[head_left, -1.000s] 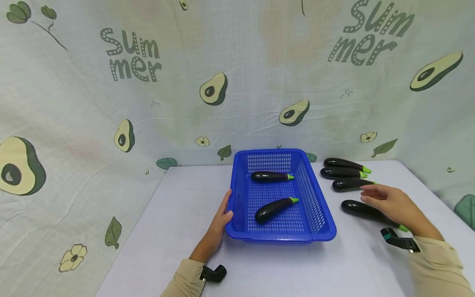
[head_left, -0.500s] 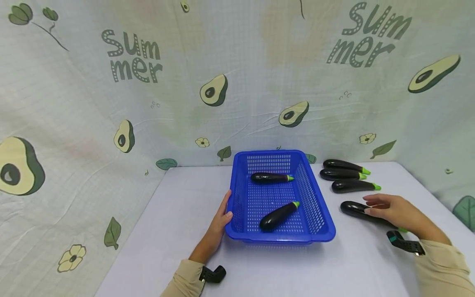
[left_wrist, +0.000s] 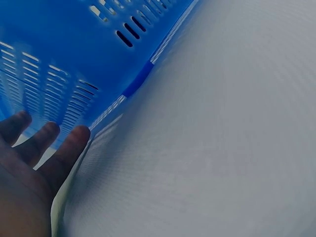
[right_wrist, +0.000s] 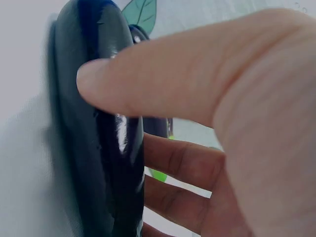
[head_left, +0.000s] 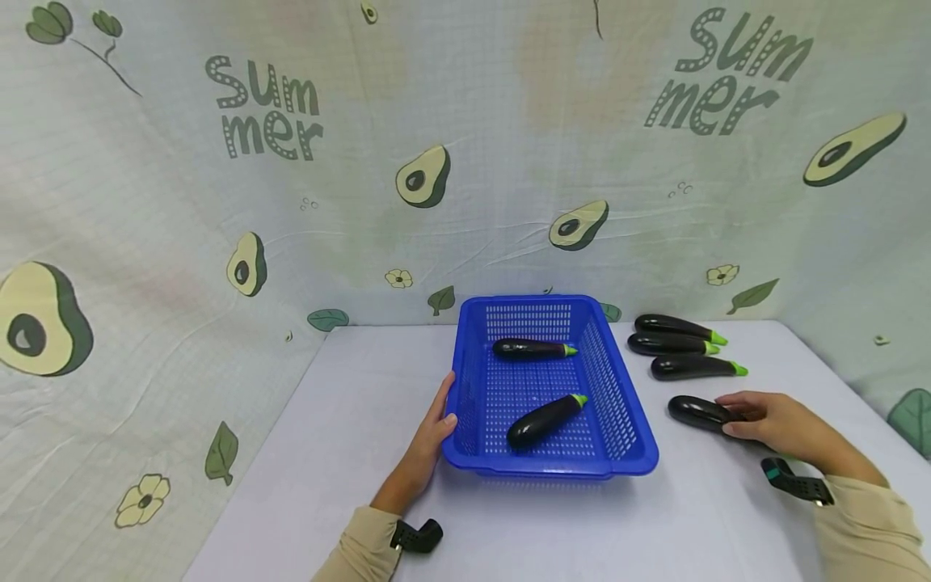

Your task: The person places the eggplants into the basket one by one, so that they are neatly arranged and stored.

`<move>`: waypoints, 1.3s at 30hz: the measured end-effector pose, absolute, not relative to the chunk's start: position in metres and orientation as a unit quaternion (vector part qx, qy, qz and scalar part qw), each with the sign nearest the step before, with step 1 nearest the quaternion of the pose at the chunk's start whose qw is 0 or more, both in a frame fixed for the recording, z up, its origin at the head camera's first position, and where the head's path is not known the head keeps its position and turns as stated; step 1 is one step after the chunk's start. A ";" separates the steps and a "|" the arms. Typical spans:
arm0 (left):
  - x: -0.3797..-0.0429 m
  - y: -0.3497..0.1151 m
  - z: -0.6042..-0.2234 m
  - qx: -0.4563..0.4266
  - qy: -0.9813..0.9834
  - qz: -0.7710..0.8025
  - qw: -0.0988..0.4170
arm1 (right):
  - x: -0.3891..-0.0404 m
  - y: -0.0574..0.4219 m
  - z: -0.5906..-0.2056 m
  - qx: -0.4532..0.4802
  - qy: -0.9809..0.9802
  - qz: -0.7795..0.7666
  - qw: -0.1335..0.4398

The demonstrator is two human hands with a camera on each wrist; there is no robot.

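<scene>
My left hand [head_left: 425,444] holds the left side of a blue plastic basket [head_left: 633,404]. Its thumb lies at the rim, and in the left wrist view several fingers [left_wrist: 66,150] reach against the slotted outer wall. Two dark eggplants with green stem ends lie inside, one farther back [head_left: 529,348] and one nearer the front [head_left: 544,422]. To the right of the basket, my right hand [head_left: 781,424] grips another eggplant [head_left: 697,412] on the table. In the right wrist view the thumb presses one side of this eggplant [right_wrist: 81,148], with fingers at its other side.
Behind the right hand lie three more eggplants: a rear one [head_left: 672,326], a middle one [head_left: 665,344] and a nearer one [head_left: 691,368]. All rest on the white table [head_left: 378,380]. A printed cloth [head_left: 502,162] hangs behind and beside it.
My right hand has come down from above and closed on the nearest loose eggplant. The front eggplant in the basket has shifted slightly. The left hand stays at the basket.
</scene>
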State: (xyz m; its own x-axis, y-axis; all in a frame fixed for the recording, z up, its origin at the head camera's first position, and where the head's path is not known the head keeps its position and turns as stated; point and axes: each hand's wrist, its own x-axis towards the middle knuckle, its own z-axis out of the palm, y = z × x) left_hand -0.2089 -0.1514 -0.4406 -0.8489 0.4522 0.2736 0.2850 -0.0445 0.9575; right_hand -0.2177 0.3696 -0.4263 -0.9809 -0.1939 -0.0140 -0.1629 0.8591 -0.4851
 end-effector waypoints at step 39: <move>-0.221 -0.153 -0.464 0.260 0.701 0.663 0.039 | -0.227 0.359 -0.430 -0.018 0.930 -0.366 -0.014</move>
State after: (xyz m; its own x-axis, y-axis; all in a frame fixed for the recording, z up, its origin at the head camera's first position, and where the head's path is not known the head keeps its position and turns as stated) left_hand -0.2209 -0.1526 -0.4642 -0.8621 0.4158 0.2897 0.3120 -0.0151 0.9500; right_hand -0.2269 0.3591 -0.4299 -0.9990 -0.0234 0.0384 -0.0433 0.7316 -0.6804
